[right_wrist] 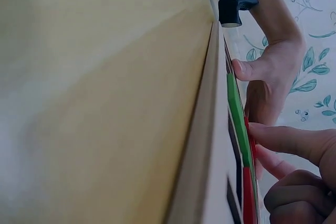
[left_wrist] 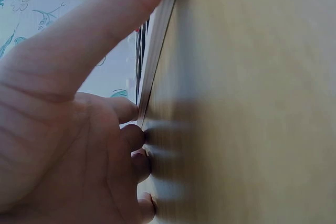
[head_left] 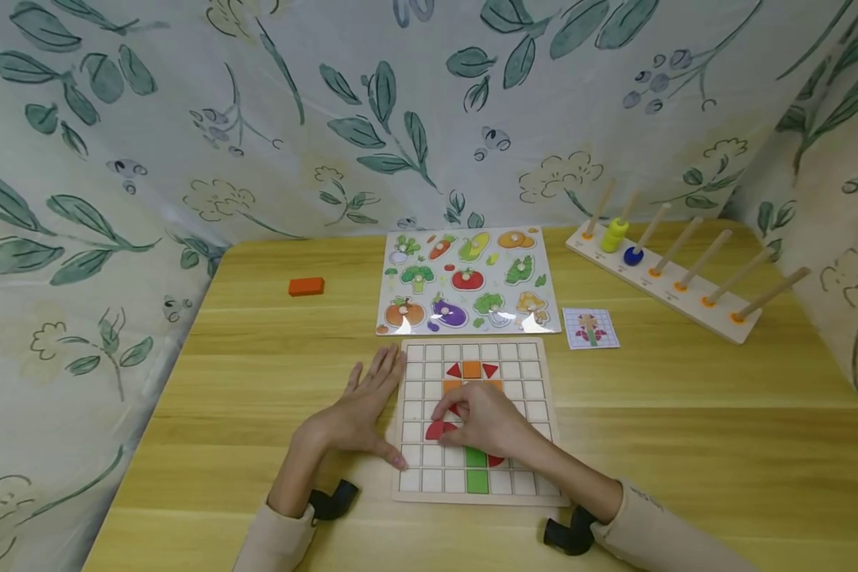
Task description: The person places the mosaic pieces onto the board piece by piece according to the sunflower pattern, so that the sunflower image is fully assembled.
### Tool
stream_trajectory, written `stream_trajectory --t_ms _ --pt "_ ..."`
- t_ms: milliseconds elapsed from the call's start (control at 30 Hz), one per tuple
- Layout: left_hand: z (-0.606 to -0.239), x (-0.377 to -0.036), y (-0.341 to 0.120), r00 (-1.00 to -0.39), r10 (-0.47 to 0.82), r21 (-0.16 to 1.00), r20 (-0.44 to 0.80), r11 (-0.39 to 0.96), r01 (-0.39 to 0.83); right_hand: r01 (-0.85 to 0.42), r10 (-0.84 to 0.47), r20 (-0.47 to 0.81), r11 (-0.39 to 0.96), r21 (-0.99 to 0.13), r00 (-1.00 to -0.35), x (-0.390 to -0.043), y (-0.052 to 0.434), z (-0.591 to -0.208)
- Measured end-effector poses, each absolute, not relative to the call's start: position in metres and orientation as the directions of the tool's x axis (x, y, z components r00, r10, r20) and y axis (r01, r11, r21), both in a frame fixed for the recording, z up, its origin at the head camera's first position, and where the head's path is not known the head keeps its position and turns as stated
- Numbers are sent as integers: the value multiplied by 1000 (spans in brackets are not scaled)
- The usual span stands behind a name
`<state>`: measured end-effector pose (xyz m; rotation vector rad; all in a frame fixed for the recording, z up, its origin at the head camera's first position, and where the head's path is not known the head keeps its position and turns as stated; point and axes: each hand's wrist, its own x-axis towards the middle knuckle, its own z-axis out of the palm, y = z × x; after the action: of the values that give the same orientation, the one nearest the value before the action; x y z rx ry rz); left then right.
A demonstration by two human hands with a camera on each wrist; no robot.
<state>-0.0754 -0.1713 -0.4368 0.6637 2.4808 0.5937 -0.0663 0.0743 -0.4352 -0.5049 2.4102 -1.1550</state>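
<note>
- Head view: in the lower middle of the frame a square wooden grid board with pale cells lies flat on the light wooden bench.
- The left hand lies flat on the bench against the board's left edge, fingers straight and spread, thumb reaching onto the lower left cells; it holds nothing.
- The right hand rests over the middle of the board, fingers curled down onto a red tile there; whether they pinch it or only press it I cannot tell.
- A red semicircular tile sits just left of that hand, green rectangular tiles run below it, and orange and red tiles sit above it near the board's top.
- Further up the frame lie a vegetable peg puzzle board, a small pattern card to its right, and a wooden rod rack with a yellow and a blue ring at upper right. An orange wooden block lies alone at left.
- Left wrist view: the palm fills the left of the frame, fingertips touching the board's thin edge.
- Right wrist view: at lower right, bent fingers touch the board's face beside a green strip.
</note>
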Motion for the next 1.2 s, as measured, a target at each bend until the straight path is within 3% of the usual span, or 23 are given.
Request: stream_trajectory --t_ms 800,1000,1200 --pt "-437 -75 -173 -756 544 503 -363 798 333 -148 -483 -184 570 -808 -856 -63 77 -438" --pt "-438 -75 -172 -757 546 512 -358 793 330 -86 -485 -199 502 -860 -852 -64 102 -433" --pt "-439 -75 -172 -759 544 521 -357 791 322 -20 -420 -243 530 -847 -874 -61 145 -421"
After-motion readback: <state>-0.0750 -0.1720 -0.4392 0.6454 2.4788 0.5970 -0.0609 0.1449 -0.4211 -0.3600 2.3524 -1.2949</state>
